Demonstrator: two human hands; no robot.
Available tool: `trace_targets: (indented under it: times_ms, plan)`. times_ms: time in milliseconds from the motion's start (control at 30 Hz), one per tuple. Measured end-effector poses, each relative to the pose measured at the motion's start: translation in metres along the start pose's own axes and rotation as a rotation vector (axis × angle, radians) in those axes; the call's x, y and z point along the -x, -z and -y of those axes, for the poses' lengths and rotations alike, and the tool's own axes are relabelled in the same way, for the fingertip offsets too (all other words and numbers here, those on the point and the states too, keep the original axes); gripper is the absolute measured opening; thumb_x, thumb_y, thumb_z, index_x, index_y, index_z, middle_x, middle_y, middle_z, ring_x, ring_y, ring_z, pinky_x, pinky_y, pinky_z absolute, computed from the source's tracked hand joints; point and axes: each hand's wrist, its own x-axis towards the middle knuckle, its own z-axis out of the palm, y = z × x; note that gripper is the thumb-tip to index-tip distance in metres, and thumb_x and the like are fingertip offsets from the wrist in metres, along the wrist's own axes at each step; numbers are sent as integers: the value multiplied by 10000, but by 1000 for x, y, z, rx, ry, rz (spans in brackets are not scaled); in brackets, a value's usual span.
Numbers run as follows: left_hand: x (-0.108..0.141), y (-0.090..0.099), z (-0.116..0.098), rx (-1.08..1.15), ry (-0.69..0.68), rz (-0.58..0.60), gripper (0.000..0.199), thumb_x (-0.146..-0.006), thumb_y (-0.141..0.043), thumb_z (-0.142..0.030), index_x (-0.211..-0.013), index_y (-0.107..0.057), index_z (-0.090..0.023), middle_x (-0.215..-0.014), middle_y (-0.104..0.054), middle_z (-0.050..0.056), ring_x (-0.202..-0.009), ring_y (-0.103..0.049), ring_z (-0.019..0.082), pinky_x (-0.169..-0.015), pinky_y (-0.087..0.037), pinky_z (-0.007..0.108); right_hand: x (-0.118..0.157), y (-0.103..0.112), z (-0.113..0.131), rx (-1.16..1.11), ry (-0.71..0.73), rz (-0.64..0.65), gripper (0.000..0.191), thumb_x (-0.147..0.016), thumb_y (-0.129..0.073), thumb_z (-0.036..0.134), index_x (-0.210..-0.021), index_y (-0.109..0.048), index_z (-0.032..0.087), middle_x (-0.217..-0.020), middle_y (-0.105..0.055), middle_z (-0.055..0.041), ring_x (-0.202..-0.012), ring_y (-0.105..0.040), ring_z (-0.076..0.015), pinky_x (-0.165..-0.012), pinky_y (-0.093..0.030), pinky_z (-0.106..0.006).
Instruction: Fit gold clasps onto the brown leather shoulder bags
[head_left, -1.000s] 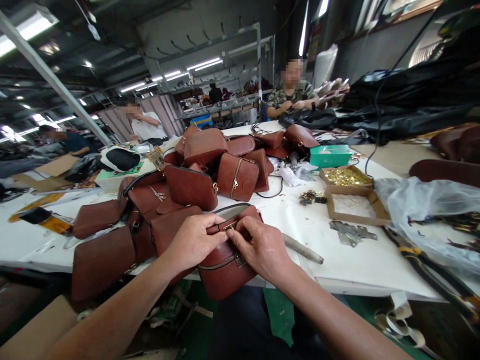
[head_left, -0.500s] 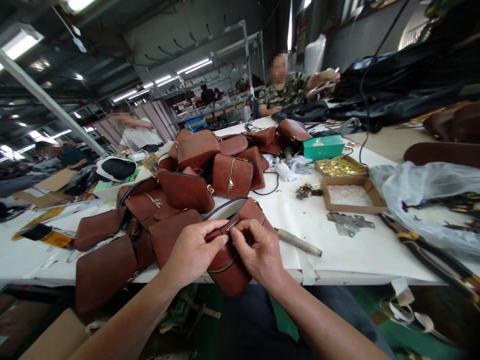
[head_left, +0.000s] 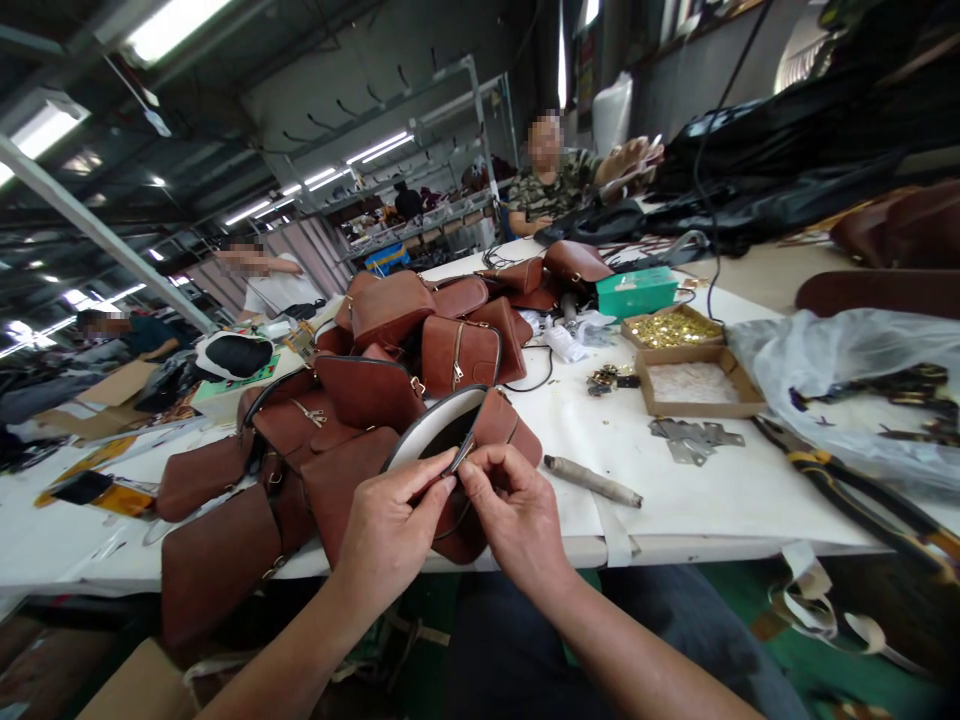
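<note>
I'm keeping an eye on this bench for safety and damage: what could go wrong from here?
1. The fingertips of the left hand and right hand meet at the rim of the held bag, so a slip might scratch its brown surface.
2. Another brown bag overhangs the near edge of the table and may slide off.
3. The rod lies loose near the right hand; a nudge could roll it.

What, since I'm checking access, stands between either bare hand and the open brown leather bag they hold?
Nothing visible: the left hand and right hand both pinch the open brown leather bag at its rim. Other brown leather bags lie beyond and leftward.
</note>
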Motion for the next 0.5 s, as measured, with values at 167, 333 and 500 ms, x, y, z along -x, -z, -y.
trace_targets:
  times_ms: [167,333,500]
  plan:
    - [13,-1,4,-218,-188,-97,363,-1033,-504,-179,-1295,-740,-263,-1115,-752,57,-972,-737,160,-898,-617,270,12,0,12,-201,-129,126,226,-906,-746,421,-966,-654,223,-860,-666,-5,-783,-629,-171,-707,-541,-278]
    - [45,-17,-12,-454,-160,-69,446,-994,-548,-206,-1434,-615,-205,-1193,-662,132,-1030,-716,248,-846,-640,357,30,-5,4,-379,-251,47,312,-850,-795,439,-1035,-656,230,-922,-691,-21,-846,-649,-185,-758,-555,-288]
    - [94,-20,-37,-585,-200,140,640,-931,-636,-362,-1505,-502,-110,-1456,-594,255,-1239,-669,389,-919,-637,487,53,-4,-7,-462,-413,1,279,-876,-740,439,-1034,-681,217,-886,-699,-14,-773,-636,-167,-746,-545,-284]
